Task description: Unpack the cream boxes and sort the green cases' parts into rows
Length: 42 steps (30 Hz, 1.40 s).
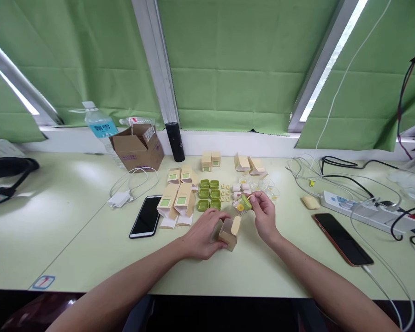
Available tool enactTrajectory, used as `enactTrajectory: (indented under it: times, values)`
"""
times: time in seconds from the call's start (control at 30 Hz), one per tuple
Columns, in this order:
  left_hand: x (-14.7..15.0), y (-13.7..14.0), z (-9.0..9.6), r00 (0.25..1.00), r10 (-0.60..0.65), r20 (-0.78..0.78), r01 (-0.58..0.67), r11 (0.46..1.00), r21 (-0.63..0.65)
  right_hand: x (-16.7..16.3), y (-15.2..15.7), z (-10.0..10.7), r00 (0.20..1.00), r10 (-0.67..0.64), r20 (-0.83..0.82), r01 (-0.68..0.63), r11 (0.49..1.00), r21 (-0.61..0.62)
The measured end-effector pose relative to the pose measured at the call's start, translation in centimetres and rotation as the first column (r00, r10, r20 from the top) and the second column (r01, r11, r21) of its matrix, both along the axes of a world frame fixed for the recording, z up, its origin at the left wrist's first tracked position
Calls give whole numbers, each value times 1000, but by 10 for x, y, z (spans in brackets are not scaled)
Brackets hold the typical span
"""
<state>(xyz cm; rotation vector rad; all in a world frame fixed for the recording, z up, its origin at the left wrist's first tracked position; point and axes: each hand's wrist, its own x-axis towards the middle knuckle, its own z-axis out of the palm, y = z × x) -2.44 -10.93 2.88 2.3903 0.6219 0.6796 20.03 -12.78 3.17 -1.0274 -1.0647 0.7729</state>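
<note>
My left hand grips a small tan cardboard box by its side, its top flap raised. In my right hand is a small clear container with a green lid, pinched at the lid and tilted just above and beyond the box. A yellow round spot shows inside the container. Beyond my hands lie several green square caps in two columns, small yellow pieces, white cylinders and clear cups. My right hand partly hides the cylinders and cups.
Folded tan boxes stand left of the caps, with a phone beside them. Two closed boxes and two flattened ones sit farther back. At right are another phone, a power strip and loose cables.
</note>
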Motion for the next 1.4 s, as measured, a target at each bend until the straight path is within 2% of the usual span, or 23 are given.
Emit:
enactTrajectory:
  times: [0.07, 0.17, 0.23, 0.3, 0.4, 0.47, 0.53, 0.57, 0.6, 0.67, 0.77, 0.9, 1.03, 1.17, 1.3, 1.4]
  values:
    - [-3, 1, -5, 997, 18, 69, -17, 1000, -14, 1, 0, -1, 999, -3, 49, 3, 1000, -4]
    - [-7, 5, -15, 942, 91, 322, -75, 995, -64, 3, 0, -3, 959, 40, 280, -33, 999, -31]
    - [-6, 9, -20, 849, 154, 505, -83, 983, -161, 2, -2, -6, 863, 79, 498, -65, 997, -46]
    - [-4, 14, -19, 746, 227, 627, -31, 951, -308, 0, -4, -9, 726, 91, 682, -98, 995, -29]
    - [2, 19, -12, 599, 382, 704, 113, 830, -547, -4, -7, -12, 556, 82, 827, -163, 987, 12]
    - [3, 22, -7, 528, 498, 688, 213, 706, -675, -6, -8, -14, 512, 93, 854, -197, 980, 11]
    - [3, 23, -5, 506, 571, 646, 301, 586, -753, -7, -9, -14, 509, 110, 854, -212, 977, 1]
    - [3, 24, -5, 507, 586, 632, 334, 543, -771, -7, -10, -14, 520, 111, 847, -214, 977, 3]
    - [2, 24, -5, 512, 591, 623, 357, 514, -780, -7, -10, -13, 539, 108, 836, -214, 977, 12]
    - [2, 23, -6, 519, 596, 613, 372, 489, -789, -6, -11, -10, 587, 86, 805, -202, 978, 43]
    - [4, 22, -5, 524, 598, 606, 356, 493, -794, -6, -11, 0, 690, 72, 721, -157, 986, 52]
    - [6, 22, 4, 576, 525, 626, 338, 545, -767, -10, -6, 22, 807, 198, 557, -181, 980, -86]
    - [6, 24, 15, 637, 460, 619, 328, 564, -758, -16, 4, 37, 822, 425, 379, -368, 905, -214]
    - [9, 30, 27, 668, 440, 600, 306, 572, -761, -21, 18, 45, 815, 561, 145, -528, 822, -214]
    - [16, 45, 41, 627, 454, 633, 271, 635, -723, -25, 35, 55, 820, 571, -25, -567, 808, -158]
    - [20, 61, 54, 558, 445, 700, 222, 733, -643, -27, 51, 64, 836, 517, -186, -539, 837, -96]
